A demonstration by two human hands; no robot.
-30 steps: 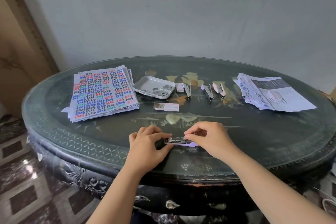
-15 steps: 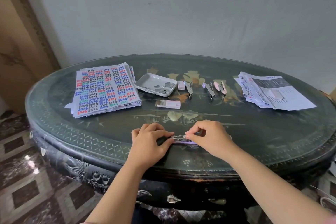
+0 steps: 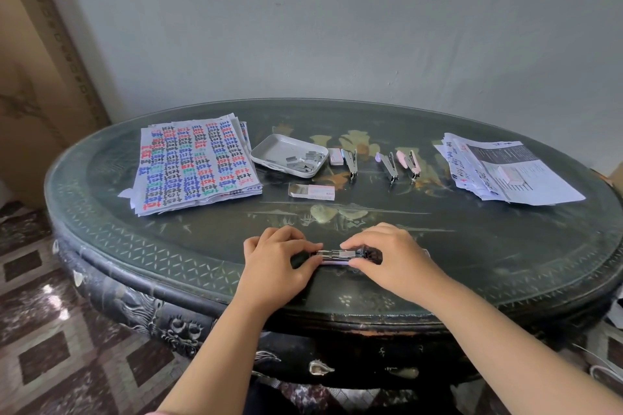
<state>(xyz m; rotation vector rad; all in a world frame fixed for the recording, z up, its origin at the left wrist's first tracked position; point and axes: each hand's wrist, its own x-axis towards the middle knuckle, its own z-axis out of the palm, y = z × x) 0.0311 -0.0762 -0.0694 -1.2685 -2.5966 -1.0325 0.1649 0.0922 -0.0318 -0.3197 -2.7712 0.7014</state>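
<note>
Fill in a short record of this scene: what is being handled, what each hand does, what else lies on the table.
Handled: stapler, near front edge of table
Left hand: grips its left end
Right hand: pinches its right part
Behind: white tray with staple strips, three staplers in a row, staple box
Paper: printed stack at left, second stack at right

Repeated in rows of black, blue, red and green on the top sheet of the left paper stack (image 3: 195, 165): "test". Print on the right paper stack (image 3: 526, 175) and the staple box (image 3: 317, 192) too small to read.
</note>
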